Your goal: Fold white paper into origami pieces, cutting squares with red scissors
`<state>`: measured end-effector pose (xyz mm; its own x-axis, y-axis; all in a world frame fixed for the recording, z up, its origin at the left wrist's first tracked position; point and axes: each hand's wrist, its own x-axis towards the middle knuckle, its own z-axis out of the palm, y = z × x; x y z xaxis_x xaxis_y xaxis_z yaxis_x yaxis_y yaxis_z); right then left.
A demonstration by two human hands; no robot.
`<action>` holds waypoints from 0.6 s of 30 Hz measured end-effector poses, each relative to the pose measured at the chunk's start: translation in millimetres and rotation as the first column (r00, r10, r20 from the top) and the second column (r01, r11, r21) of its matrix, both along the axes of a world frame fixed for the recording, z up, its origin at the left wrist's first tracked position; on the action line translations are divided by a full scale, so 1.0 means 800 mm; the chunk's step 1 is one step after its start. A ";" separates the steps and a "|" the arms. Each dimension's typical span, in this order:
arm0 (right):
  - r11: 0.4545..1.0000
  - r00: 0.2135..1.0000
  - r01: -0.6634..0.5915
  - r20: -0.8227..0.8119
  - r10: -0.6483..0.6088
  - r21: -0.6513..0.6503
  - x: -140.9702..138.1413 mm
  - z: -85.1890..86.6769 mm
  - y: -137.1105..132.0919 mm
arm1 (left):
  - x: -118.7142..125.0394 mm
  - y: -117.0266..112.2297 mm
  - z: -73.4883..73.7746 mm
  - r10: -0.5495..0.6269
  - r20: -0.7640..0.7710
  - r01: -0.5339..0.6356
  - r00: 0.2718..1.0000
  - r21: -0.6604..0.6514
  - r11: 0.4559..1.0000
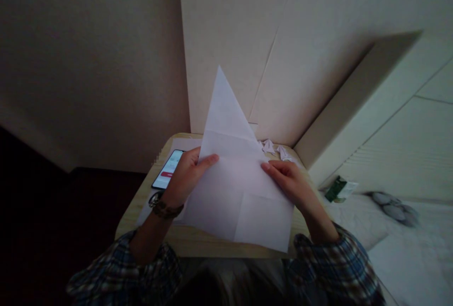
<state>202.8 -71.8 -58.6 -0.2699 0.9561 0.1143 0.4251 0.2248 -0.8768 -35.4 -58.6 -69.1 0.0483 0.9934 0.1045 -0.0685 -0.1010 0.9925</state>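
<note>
A large sheet of white paper (230, 183) is held up over a small wooden table (198, 244). Its top comes to a sharp point, and crease lines cross its middle and lower part. My left hand (189, 171) grips the left edge, thumb on the front face and the other fingers mostly hidden. On the right edge, my right hand (288, 178) pinches the paper with its thumb in front. Beside my left hand lies a phone (166, 174) with a lit screen, partly covered by the hand and wrist.
Small folded paper pieces (269, 147) sit at the table's back right. More white paper (182, 143) lies under and behind the phone. A pale wall (233, 37) rises behind the table. To the right, a green and white packet (339, 189) and a grey object (392, 208) rest on a white surface.
</note>
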 end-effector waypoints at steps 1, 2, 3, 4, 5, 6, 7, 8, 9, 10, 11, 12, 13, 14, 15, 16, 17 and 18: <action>1.000 1.000 -0.004 0.006 0.004 -0.002 0.000 -0.002 0.001 | -0.002 0.001 -0.003 0.019 0.002 -0.019 1.000 -0.005 1.000; 1.000 1.000 -0.003 0.018 0.003 -0.015 0.000 -0.003 0.002 | -0.004 0.001 -0.005 0.042 0.000 -0.042 0.999 -0.010 0.999; 1.000 0.999 0.002 0.040 -0.001 -0.025 0.000 -0.003 0.002 | -0.006 0.002 -0.007 0.061 -0.004 -0.061 0.998 -0.013 0.998; 1.000 0.998 0.011 0.063 -0.009 -0.025 0.001 -0.003 0.002 | -0.007 0.002 -0.008 0.074 -0.009 -0.074 0.997 -0.015 0.997; 0.999 0.996 0.026 0.085 -0.025 -0.021 0.002 -0.002 0.001 | -0.009 0.002 -0.008 0.080 -0.014 -0.080 0.997 -0.016 0.997; 0.999 0.994 0.048 0.102 -0.047 -0.012 0.003 0.000 0.001 | -0.010 0.002 -0.008 0.080 -0.021 -0.080 0.997 -0.015 0.997; 0.997 0.991 0.072 0.112 -0.072 -0.002 0.005 0.001 0.001 | -0.011 0.001 -0.008 0.074 -0.029 -0.075 0.997 -0.014 0.997; 0.996 0.989 0.093 0.112 -0.093 0.008 0.008 0.003 0.001 | -0.012 0.000 -0.006 0.063 -0.039 -0.063 0.997 -0.014 0.998; 0.994 0.988 0.106 0.111 -0.108 0.015 0.011 0.005 0.002 | -0.013 -0.001 -0.005 0.047 -0.052 -0.048 0.998 -0.014 0.999; 0.993 0.987 0.117 0.112 -0.119 0.023 0.015 0.006 0.003 | -0.014 -0.002 -0.003 0.028 -0.068 -0.030 0.997 -0.017 0.999; 0.992 0.986 0.120 0.113 -0.122 0.030 0.019 0.007 0.005 | -0.015 -0.003 -0.001 0.009 -0.088 -0.011 0.996 -0.023 1.000; 0.993 0.986 0.116 0.114 -0.119 0.036 0.023 0.009 0.007 | -0.016 -0.003 0.001 -0.011 -0.111 0.007 0.994 -0.030 1.000; 0.993 0.987 0.107 0.114 -0.111 0.042 0.028 0.010 0.009 | -0.018 -0.004 0.002 -0.030 -0.135 0.025 0.990 -0.039 0.999; 0.994 0.988 0.095 0.115 -0.100 0.049 0.032 0.011 0.011 | -0.019 -0.004 0.003 -0.051 -0.161 0.043 0.986 -0.050 0.998; 0.995 0.989 0.085 0.115 -0.091 0.057 0.036 0.013 0.013 | -0.020 -0.004 0.003 -0.074 -0.188 0.063 0.979 -0.065 0.996; 0.994 0.989 0.082 0.115 -0.090 0.067 0.040 0.014 0.016 | -0.021 -0.004 0.002 -0.102 -0.218 0.085 0.971 -0.084 0.993; 0.993 0.989 0.087 0.117 -0.096 0.077 0.043 0.016 0.019 | -0.022 -0.003 0.001 -0.131 -0.249 0.108 0.960 -0.105 0.989; 0.991 0.987 0.100 0.118 -0.110 0.088 0.046 0.018 0.023 | -0.022 -0.003 -0.001 -0.161 -0.279 0.130 0.947 -0.127 0.983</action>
<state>239.4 -53.7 -44.4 -0.1852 0.9687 0.1652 0.5530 0.2417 -0.7973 -53.2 -61.0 -69.6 0.2058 0.9778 -0.0398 0.2149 -0.0055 0.9766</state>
